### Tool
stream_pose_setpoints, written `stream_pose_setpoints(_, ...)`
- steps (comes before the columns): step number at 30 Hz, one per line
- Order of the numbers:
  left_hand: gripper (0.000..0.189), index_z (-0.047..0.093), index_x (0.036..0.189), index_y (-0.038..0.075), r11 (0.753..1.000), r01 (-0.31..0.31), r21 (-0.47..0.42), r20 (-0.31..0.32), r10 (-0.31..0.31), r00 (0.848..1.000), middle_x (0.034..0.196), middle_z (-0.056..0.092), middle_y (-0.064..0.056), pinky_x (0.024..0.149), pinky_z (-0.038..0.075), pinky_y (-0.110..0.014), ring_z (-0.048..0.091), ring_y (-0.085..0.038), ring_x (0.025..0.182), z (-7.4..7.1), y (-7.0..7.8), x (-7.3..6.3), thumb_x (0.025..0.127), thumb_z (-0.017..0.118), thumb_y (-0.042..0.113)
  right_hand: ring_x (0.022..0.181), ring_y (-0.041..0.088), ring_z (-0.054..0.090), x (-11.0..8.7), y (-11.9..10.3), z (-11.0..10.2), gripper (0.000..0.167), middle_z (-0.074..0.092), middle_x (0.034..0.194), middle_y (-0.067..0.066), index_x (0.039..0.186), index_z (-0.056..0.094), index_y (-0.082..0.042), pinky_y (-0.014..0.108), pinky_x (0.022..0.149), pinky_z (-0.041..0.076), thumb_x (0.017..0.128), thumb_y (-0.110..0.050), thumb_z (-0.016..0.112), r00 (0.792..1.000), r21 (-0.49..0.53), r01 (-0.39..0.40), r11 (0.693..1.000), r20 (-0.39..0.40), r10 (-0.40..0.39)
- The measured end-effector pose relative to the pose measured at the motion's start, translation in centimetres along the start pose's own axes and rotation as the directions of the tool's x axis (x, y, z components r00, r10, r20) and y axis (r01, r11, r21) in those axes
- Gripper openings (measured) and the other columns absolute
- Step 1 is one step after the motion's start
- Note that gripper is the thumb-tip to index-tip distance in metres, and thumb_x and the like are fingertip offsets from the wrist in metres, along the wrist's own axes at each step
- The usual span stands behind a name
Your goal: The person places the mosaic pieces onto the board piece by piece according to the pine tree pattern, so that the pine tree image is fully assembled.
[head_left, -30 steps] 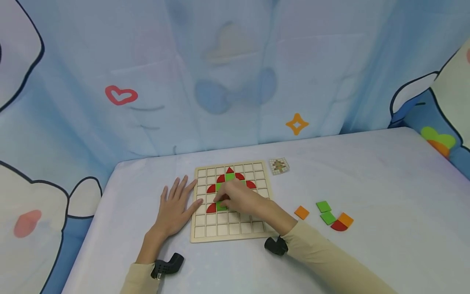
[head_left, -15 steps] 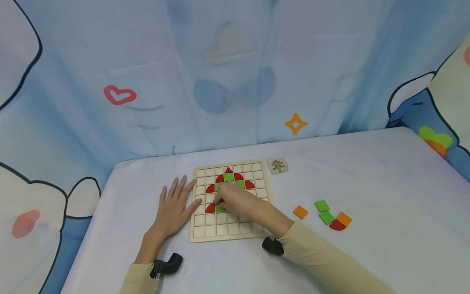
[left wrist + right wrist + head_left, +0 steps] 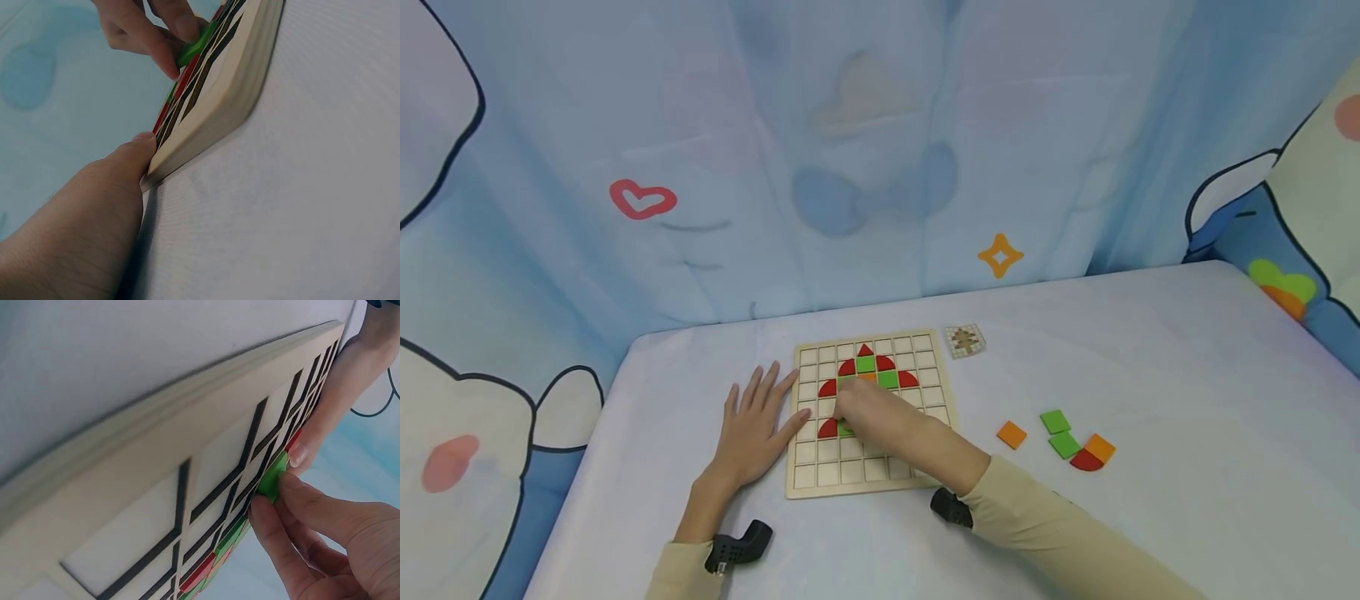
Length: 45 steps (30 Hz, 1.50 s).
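Note:
My left hand (image 3: 752, 433) lies spread on the table at the left side of a wooden grid board (image 3: 875, 472), its thumb touching the rim. Over the middle of the board, my right hand (image 3: 880, 412) pinches a green square tile (image 3: 273, 476) between thumb and fingers, at the board's surface. Set in the grid are a red triangle (image 3: 865, 350), several red quarter-round tiles (image 3: 907, 379), green squares (image 3: 887, 380) and an orange tile (image 3: 867, 377). The right hand covers part of this pattern in the head view.
Right of the board lie an orange square (image 3: 1011, 434), two green squares (image 3: 1063, 444), another orange square (image 3: 1101, 448) and a red quarter-round piece (image 3: 1086, 460). A small picture card (image 3: 965, 341) is by the board's upper right corner. A patterned blue curtain (image 3: 865, 250) hangs behind the table.
My right hand has turned and lowered slightly over the same part of the board, uncovering an orange tile and more of a green square. The left hand stays in place.

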<state>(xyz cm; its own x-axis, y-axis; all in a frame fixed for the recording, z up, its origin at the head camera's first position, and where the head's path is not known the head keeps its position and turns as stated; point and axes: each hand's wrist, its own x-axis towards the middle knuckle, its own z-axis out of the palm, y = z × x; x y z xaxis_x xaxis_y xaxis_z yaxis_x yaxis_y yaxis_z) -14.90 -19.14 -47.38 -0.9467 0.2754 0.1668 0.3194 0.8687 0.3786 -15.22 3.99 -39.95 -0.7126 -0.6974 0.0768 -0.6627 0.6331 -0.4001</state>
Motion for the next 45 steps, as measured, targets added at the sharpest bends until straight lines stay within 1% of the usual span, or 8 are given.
stream_pose_setpoints(5, 0.072, 0.038, 0.164, 0.017, 1.0, 0.003, -0.006, 0.017, -0.003, 1.0, 0.172, 0.023, -0.015, 0.125, 0.002, -0.065, 0.012, -0.039, 0.16, -0.1, 0.0, 0.1, 0.103, 0.057, 0.05, 0.083, 0.018, 0.063, -0.1, -0.1, 0.0, 0.015, 0.069, 0.087, 0.008, 0.093, 0.081, 0.001, 0.02, 0.067, 0.052, 0.093, 0.011, 0.07, 1.0, -0.045, -0.001, 0.999, -0.004, 0.001)
stream_pose_setpoints(9, 0.072, 0.038, 0.164, 0.017, 1.0, 0.004, -0.007, 0.015, -0.004, 1.0, 0.172, 0.023, -0.015, 0.125, 0.001, -0.065, 0.012, -0.039, 0.16, -0.2, 0.1, 0.1, 0.103, 0.057, 0.05, 0.077, 0.016, 0.061, -0.1, -0.4, -0.2, 0.009, 0.065, 0.085, 0.007, 0.089, 0.079, 0.001, 0.018, 0.066, 0.054, 0.093, 0.007, 0.074, 0.999, -0.179, 0.035, 0.983, 0.015, -0.033)
stream_pose_setpoints(12, 0.072, 0.039, 0.163, 0.016, 1.0, 0.004, -0.004, 0.008, -0.004, 1.0, 0.172, 0.024, -0.016, 0.125, 0.002, -0.065, 0.013, -0.04, 0.16, -0.2, 0.2, 0.1, 0.102, 0.057, 0.05, 0.078, 0.016, 0.061, -0.1, -0.4, -0.3, 0.007, 0.065, 0.086, 0.007, 0.088, 0.078, 0.0, 0.019, 0.068, 0.055, 0.093, 0.005, 0.075, 0.999, -0.207, 0.049, 0.977, 0.033, -0.043)
stream_pose_setpoints(17, 0.072, 0.039, 0.163, 0.015, 1.0, 0.009, -0.001, 0.003, -0.009, 1.0, 0.172, 0.024, -0.017, 0.125, 0.002, -0.065, 0.013, -0.04, 0.16, -0.3, 0.2, 0.0, 0.102, 0.058, 0.048, 0.086, 0.019, 0.063, -0.3, 0.2, -0.6, 0.014, 0.067, 0.094, 0.009, 0.101, 0.081, 0.002, 0.022, 0.072, 0.055, 0.094, 0.009, 0.071, 0.998, -0.021, 0.009, 1.0, 0.064, -0.008)
stream_pose_setpoints(24, 0.072, 0.039, 0.163, 0.015, 1.0, 0.015, 0.008, 0.006, -0.015, 1.0, 0.172, 0.024, -0.018, 0.124, 0.002, -0.066, 0.013, -0.041, 0.159, -0.3, 0.0, -0.1, 0.102, 0.058, 0.048, 0.115, 0.025, 0.068, -1.5, 1.5, -1.6, 0.021, 0.074, 0.12, 0.011, 0.116, 0.078, 0.002, 0.033, 0.096, 0.056, 0.099, 0.0, 0.067, 0.992, 0.18, 0.016, 0.984, 0.122, -0.038)
stream_pose_setpoints(31, 0.073, 0.038, 0.163, 0.015, 1.0, 0.016, 0.002, 0.014, -0.016, 1.0, 0.172, 0.023, -0.017, 0.125, 0.0, -0.065, 0.012, -0.04, 0.16, -0.1, -0.1, 0.0, 0.102, 0.058, 0.049, 0.118, 0.023, 0.066, -4.8, 3.3, -3.8, 0.024, 0.073, 0.121, 0.003, 0.122, 0.078, -0.006, 0.04, 0.101, 0.055, 0.099, -0.011, 0.072, 0.985, 0.222, 0.018, 0.975, 0.165, -0.056)
stream_pose_setpoints(37, 0.074, 0.038, 0.164, 0.015, 1.0, 0.016, 0.005, 0.022, -0.016, 1.0, 0.172, 0.023, -0.016, 0.125, 0.0, -0.064, 0.011, -0.039, 0.16, -0.1, 0.0, 0.2, 0.102, 0.057, 0.05, 0.113, 0.018, 0.065, -8.7, 6.0, -5.7, 0.025, 0.07, 0.117, -0.005, 0.118, 0.079, -0.012, 0.039, 0.098, 0.057, 0.093, -0.006, 0.078, 0.979, 0.211, -0.004, 0.977, 0.201, -0.039)
stream_pose_setpoints(45, 0.073, 0.038, 0.163, 0.015, 1.0, 0.012, 0.003, 0.016, -0.012, 1.0, 0.172, 0.024, -0.017, 0.125, 0.001, -0.066, 0.012, -0.04, 0.16, -0.2, 0.1, 0.1, 0.102, 0.057, 0.05, 0.102, 0.013, 0.062, -12.7, 9.9, -7.0, 0.031, 0.064, 0.109, -0.013, 0.109, 0.08, -0.02, 0.035, 0.091, 0.057, 0.083, -0.004, 0.088, 0.965, 0.168, -0.086, 0.982, 0.26, 0.041)
